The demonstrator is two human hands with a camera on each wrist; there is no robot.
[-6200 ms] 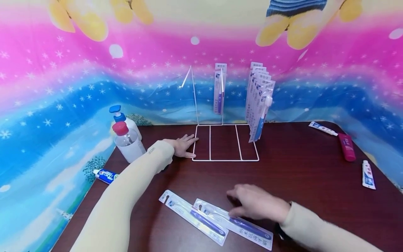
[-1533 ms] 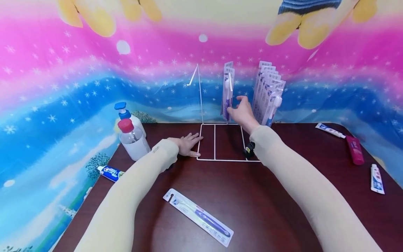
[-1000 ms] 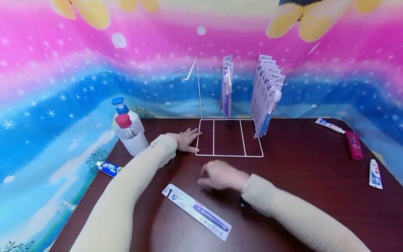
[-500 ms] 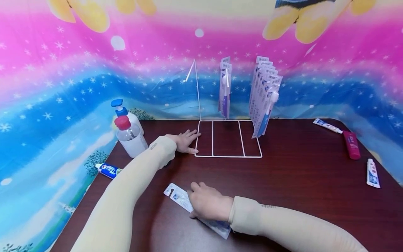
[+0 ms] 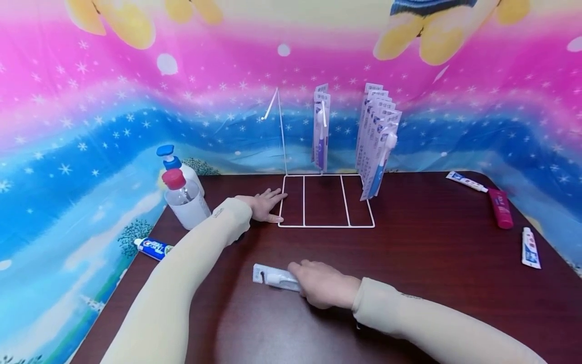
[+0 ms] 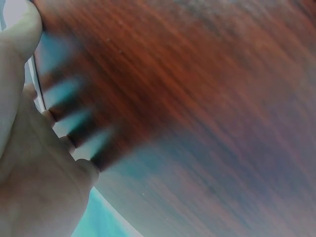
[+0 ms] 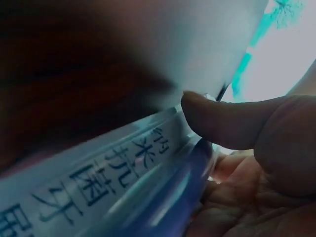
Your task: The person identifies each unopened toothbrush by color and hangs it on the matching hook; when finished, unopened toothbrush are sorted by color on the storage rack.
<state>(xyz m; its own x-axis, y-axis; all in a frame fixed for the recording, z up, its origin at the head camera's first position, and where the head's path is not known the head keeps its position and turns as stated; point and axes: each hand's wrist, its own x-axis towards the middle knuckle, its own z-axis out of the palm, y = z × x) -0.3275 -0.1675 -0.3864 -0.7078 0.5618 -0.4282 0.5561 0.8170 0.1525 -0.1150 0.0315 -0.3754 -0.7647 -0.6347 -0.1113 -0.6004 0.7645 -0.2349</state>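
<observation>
My right hand [image 5: 325, 284] grips a packaged toothbrush [image 5: 277, 278] over the front of the table, its hooked end pointing left. In the right wrist view the thumb [image 7: 232, 121] presses on the printed pack [image 7: 118, 173], with a purple handle under the plastic. My left hand [image 5: 265, 205] rests flat, fingers spread, against the left edge of the white wire rack [image 5: 327, 226]. That hand [image 6: 39, 163] also shows palm-side in the left wrist view. On the rack's middle hook hang purple toothbrush packs [image 5: 320, 134]; several more toothbrush packs [image 5: 378, 151] fill the right hook. Nothing hangs on the left hook [image 5: 270, 104].
Two pump bottles, one with a red top [image 5: 186, 205] and one with a blue top [image 5: 167, 151], stand at the left beside a blue toothpaste tube [image 5: 153, 248]. Small tubes, including a red one [image 5: 501, 208], lie at the right. A patterned cloth [image 5: 227, 76] hangs behind the table.
One toothbrush pack went from the table to the middle hook. My right hand then came back to the front, took the other pack and lifted it. My left hand stayed by the rack.
</observation>
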